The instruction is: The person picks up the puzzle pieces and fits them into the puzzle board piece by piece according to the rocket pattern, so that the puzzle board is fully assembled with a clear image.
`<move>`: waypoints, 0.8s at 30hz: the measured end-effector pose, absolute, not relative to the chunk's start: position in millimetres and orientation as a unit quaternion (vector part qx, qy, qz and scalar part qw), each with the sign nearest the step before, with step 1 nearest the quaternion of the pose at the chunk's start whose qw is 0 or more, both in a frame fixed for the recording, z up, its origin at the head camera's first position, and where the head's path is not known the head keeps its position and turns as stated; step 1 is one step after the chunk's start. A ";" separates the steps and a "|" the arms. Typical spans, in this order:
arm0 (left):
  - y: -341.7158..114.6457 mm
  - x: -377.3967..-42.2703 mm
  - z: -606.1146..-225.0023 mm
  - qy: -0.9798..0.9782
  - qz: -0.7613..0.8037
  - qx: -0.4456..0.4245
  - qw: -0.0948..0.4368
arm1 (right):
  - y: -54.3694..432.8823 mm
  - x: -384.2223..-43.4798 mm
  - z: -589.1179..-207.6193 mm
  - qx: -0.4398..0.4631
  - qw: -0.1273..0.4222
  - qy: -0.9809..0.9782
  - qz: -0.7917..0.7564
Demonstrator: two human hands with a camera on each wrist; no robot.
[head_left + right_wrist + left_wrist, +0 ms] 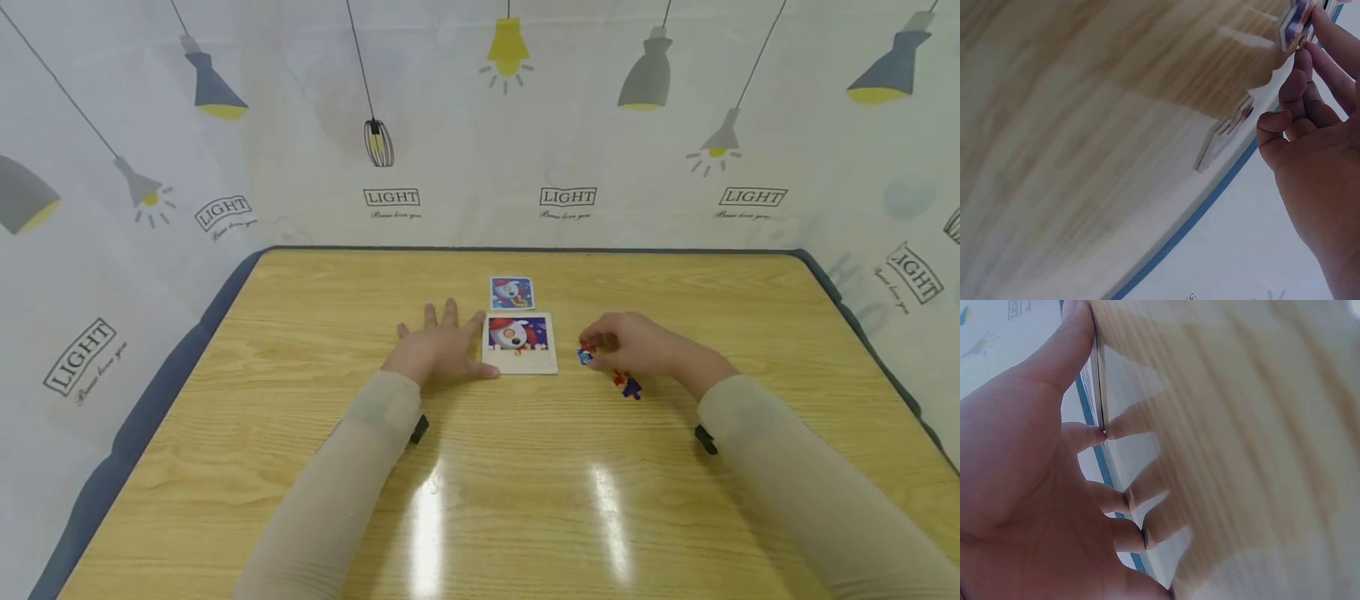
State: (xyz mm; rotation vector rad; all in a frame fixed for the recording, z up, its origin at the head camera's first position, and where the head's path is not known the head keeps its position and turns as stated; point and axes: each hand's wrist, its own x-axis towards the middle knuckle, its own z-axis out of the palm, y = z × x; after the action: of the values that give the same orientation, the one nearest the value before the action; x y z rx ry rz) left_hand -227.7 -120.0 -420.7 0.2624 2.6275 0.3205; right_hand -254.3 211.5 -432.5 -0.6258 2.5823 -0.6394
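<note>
A square jigsaw puzzle board (521,364) lies mid-table, its upper part filled with a picture of a white cartoon figure in red. My left hand (441,350) rests with spread, straight fingers at the board's left side, the thumb touching its lower left edge. In the left wrist view the palm of that left hand (1029,469) shows beside the thin board edge (1101,387). To the board's right, my right hand (637,343) pinches a blue and red puzzle piece (584,356). Another red and dark blue piece (630,387) lies on the table below this hand.
Just behind the board lies a small picture card (512,292) with a similar figure. The wooden table (525,517) has a dark blue edge and meets a lamp-patterned cloth (465,167) at the back and sides.
</note>
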 end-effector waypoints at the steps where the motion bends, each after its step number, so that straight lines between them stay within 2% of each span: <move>1: -119.9 -227.7 -420.8 0.959 0.117 0.096 0.238 | 211.7 -254.1 -432.6 -0.228 0.201 0.925 -0.229; 14: -119.5 -227.5 -422.2 0.958 0.123 0.095 0.241 | 203.7 -248.3 -428.4 -0.249 0.175 0.916 -0.262; 24: -118.8 -227.1 -419.4 0.959 0.118 0.092 0.242 | 174.8 -247.9 -415.3 -0.254 0.169 0.912 -0.273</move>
State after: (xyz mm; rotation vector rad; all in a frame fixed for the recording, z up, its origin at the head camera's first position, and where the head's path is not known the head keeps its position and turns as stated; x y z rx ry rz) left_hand -227.1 -118.8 -419.4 0.2526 2.6213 0.3220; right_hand -247.9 174.8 -415.3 -0.7231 2.5937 -0.7759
